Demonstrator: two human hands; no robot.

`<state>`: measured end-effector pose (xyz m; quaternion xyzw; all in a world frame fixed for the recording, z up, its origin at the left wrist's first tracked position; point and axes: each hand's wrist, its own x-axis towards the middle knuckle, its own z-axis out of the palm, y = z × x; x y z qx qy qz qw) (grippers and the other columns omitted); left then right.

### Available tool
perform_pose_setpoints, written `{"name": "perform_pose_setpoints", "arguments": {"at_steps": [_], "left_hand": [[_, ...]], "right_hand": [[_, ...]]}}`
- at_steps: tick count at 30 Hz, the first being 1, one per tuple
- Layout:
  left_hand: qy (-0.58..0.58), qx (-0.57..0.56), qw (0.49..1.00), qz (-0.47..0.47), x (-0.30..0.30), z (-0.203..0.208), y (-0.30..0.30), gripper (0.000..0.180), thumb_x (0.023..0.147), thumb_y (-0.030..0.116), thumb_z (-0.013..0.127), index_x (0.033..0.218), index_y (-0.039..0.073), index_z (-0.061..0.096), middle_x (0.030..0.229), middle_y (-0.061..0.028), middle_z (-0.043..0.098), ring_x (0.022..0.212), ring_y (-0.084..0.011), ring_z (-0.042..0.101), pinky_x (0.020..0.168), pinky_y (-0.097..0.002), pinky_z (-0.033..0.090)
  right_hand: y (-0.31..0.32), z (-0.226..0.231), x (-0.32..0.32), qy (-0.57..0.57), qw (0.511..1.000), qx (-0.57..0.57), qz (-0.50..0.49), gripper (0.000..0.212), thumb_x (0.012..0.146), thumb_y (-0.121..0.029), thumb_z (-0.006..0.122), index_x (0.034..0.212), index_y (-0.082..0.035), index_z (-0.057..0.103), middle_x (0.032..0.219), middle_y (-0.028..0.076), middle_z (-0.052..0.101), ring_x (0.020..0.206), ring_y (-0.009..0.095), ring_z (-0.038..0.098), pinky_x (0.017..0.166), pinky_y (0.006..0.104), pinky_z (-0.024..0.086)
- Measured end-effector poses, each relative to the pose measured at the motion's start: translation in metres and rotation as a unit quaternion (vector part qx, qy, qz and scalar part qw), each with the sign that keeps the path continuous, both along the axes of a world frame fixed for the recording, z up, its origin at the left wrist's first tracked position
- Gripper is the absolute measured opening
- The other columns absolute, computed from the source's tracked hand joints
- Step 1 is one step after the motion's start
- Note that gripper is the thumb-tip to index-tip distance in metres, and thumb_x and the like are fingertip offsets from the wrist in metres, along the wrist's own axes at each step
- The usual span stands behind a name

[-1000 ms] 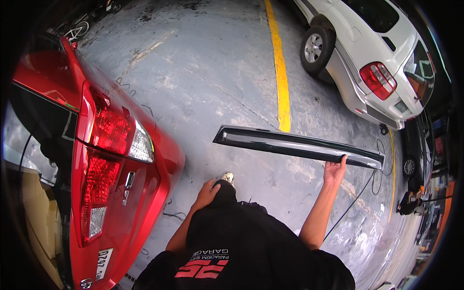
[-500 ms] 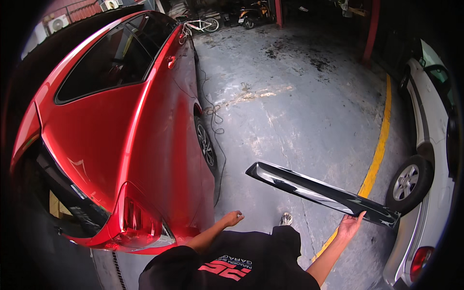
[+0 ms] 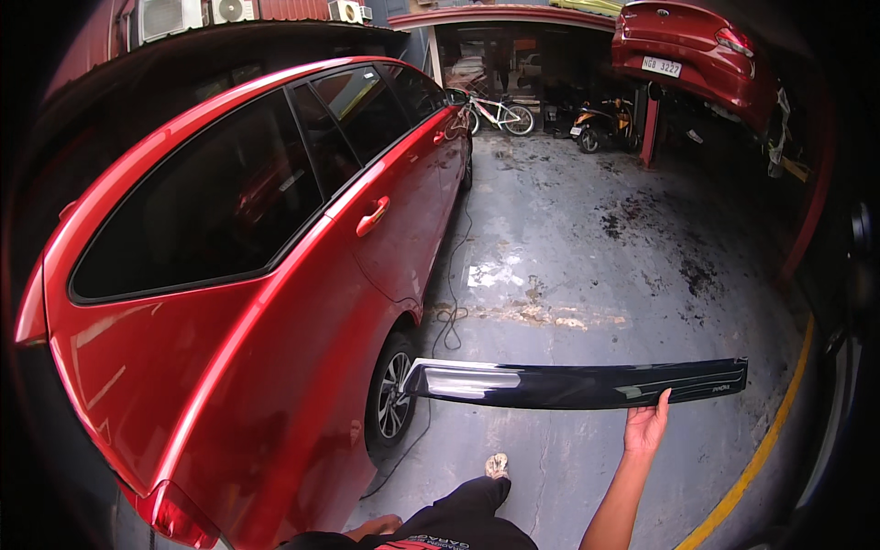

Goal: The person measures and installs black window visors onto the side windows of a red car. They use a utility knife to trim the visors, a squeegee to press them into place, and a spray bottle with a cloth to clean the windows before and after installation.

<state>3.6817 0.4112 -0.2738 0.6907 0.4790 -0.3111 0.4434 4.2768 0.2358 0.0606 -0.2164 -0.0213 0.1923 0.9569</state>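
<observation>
My right hand (image 3: 647,427) is closed on the lower edge of a long, glossy dark window visor (image 3: 568,386), near its right end. The visor is held out almost level in front of me, its left end overlapping the rear wheel of a red car (image 3: 275,394) in view. I cannot tell whether it touches the wheel. Low at the bottom edge, my left hand (image 3: 383,525) hangs close to my body beside the car's rear side. Its fingers are mostly hidden.
A black cable (image 3: 448,316) lies along the floor beside the red car. Farther off stand a white bicycle (image 3: 500,114), an orange motorcycle (image 3: 600,126) and a red post (image 3: 650,133). Another red car (image 3: 683,50) is raised at the back right. A yellow line (image 3: 779,431) runs along the right.
My view has lifted and I am farther forward along the red car. The visor has turned from slanting to nearly level. My left hand has dropped to the bottom edge.
</observation>
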Motion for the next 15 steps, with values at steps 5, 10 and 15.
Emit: {"name": "perform_pose_setpoints", "arguments": {"at_steps": [5, 10, 15], "left_hand": [[-0.141, 0.073, 0.987, 0.026, 0.181, -0.007, 0.139, 0.061, 0.096, 0.057, 0.055, 0.122, 0.004, 0.071, 0.115, -0.0222, 0.073, 0.114, -0.0388, 0.067, 0.100, -0.0473, 0.050], [-0.325, 0.251, 0.889, 0.201, 0.356, 0.144, 0.300, 0.052, 0.099, 0.044, 0.058, 0.131, 0.002, 0.063, 0.121, -0.0232, 0.069, 0.110, -0.0368, 0.068, 0.096, -0.0435, 0.052], [-0.395, 0.369, 0.794, 0.279, 0.456, 0.255, 0.430, 0.042, 0.101, 0.031, 0.059, 0.129, 0.001, 0.064, 0.120, -0.0194, 0.068, 0.109, -0.0322, 0.068, 0.094, -0.0396, 0.052]], "right_hand": [[0.196, 0.067, 0.146, -0.041, 0.994, 0.053, 0.087, 0.033, 0.101, -0.028, 0.068, 0.125, -0.006, 0.063, 0.124, 0.009, 0.070, 0.113, 0.022, 0.067, 0.097, 0.0397, 0.057], [0.394, 0.122, 0.262, -0.076, 0.978, 0.098, 0.167, 0.032, 0.101, -0.029, 0.066, 0.124, -0.007, 0.065, 0.123, 0.009, 0.071, 0.112, 0.022, 0.068, 0.095, 0.0402, 0.059], [0.604, 0.154, 0.331, -0.080, 0.947, 0.156, 0.271, 0.031, 0.100, -0.031, 0.068, 0.122, -0.010, 0.067, 0.122, 0.006, 0.071, 0.113, 0.021, 0.068, 0.098, 0.0417, 0.057]]}}
